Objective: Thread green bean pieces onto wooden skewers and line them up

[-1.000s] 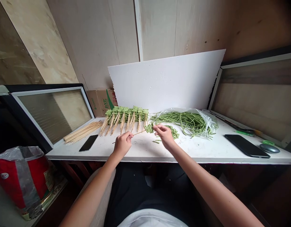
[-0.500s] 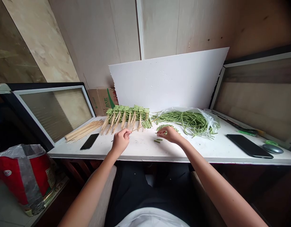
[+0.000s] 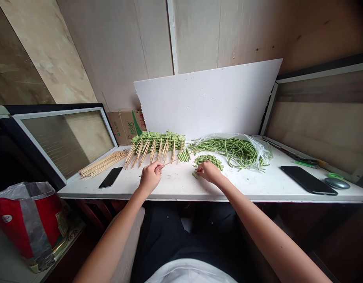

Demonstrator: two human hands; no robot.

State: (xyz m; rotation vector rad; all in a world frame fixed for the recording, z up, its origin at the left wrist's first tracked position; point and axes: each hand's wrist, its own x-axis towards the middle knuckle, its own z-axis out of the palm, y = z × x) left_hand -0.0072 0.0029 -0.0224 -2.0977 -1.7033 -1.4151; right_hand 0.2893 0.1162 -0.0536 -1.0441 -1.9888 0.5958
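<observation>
Left hand (image 3: 151, 177) closed on wooden skewer (image 3: 171, 162). Right hand (image 3: 210, 172) curled against cut beans (image 3: 209, 160), hold unclear. Clear plastic bag (image 3: 262, 153) on desk (image 3: 246, 188), containing long green beans (image 3: 228, 148).

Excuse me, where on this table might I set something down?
The widest patch lies between the right hand and the black tablet, before the bagged beans. A smaller one lies between the left hand and the phone. Skewered beans and cut beans crowd the back.
</observation>
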